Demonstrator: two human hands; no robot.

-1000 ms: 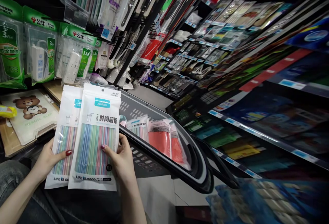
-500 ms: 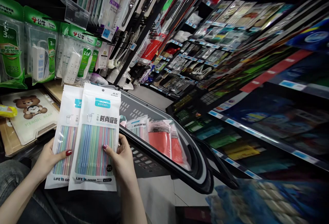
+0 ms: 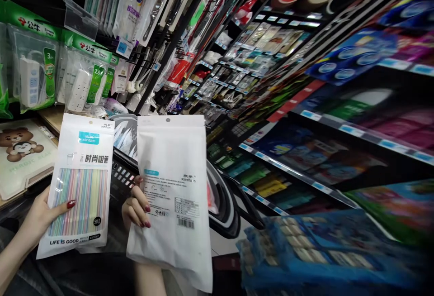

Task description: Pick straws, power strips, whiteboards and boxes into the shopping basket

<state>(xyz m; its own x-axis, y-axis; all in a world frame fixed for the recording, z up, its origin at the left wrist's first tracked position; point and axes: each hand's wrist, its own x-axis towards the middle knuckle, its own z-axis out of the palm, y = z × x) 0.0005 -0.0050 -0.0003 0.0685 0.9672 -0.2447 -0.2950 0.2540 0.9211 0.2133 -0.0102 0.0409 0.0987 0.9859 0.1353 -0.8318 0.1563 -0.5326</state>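
Nearest my camera, my right hand (image 3: 135, 207) grips a white pack (image 3: 171, 151) by its left edge, fingers folded over the printed back; my left hand (image 3: 44, 219) pinches a straw pack (image 3: 83, 196) low on its left edge, thumb across the striped window. I judge both want a flat, steady hold, with fingers kept to the margins so the small print is uncovered. The straw pack faces me, punched-hole end up, long axis leaning right at the top; the white pack shows its back, hole end up, nearly vertical, covering part of the basket's (image 3: 225, 214) rim. Beyond hang power strips (image 3: 77, 90).
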